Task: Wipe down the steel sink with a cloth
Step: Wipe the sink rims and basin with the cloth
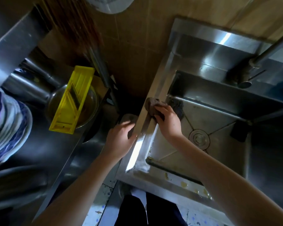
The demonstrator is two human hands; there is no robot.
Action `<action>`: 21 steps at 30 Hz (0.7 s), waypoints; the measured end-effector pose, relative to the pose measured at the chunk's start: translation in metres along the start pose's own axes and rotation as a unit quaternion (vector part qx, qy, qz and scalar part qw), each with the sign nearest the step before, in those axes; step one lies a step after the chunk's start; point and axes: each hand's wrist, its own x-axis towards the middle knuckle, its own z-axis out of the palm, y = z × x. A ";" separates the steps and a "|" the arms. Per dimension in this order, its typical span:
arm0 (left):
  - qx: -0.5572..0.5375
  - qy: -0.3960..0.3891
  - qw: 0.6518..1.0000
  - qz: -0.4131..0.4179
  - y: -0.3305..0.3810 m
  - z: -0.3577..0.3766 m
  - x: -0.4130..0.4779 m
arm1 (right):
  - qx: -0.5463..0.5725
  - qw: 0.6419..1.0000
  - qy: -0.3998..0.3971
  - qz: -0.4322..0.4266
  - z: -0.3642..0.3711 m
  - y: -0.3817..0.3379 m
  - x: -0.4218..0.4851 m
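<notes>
Two hands at work, head view. Right hand [167, 123] grips a dark cloth [151, 106], fingers curled over it, pressing it onto the left rim of the steel sink [138, 152] toward the far corner. The cloth lies under and just beyond the fingertips. Left hand [121, 139] rests on the rim's outer edge, fingers fairly straight, holding nothing; likely bracing against the scrubbing push. Yellowish spots [184, 184] on the near rim: wiping judged unfinished.

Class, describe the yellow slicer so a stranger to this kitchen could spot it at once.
Look left of the steel sink to the steel counter. There, beside stacked blue-patterned plates, a metal bowl carries the slicer across its rim. It alone is bright yellow, long and ribbed.
</notes>
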 end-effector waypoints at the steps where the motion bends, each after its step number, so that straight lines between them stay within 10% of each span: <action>1: -0.007 -0.001 1.000 0.006 0.001 -0.002 -0.005 | -0.004 1.000 -0.005 0.003 0.001 -0.002 -0.006; 21: 0.008 -0.056 0.998 -0.031 -0.020 -0.015 -0.082 | -0.075 0.978 -0.191 -0.045 0.000 -0.031 -0.104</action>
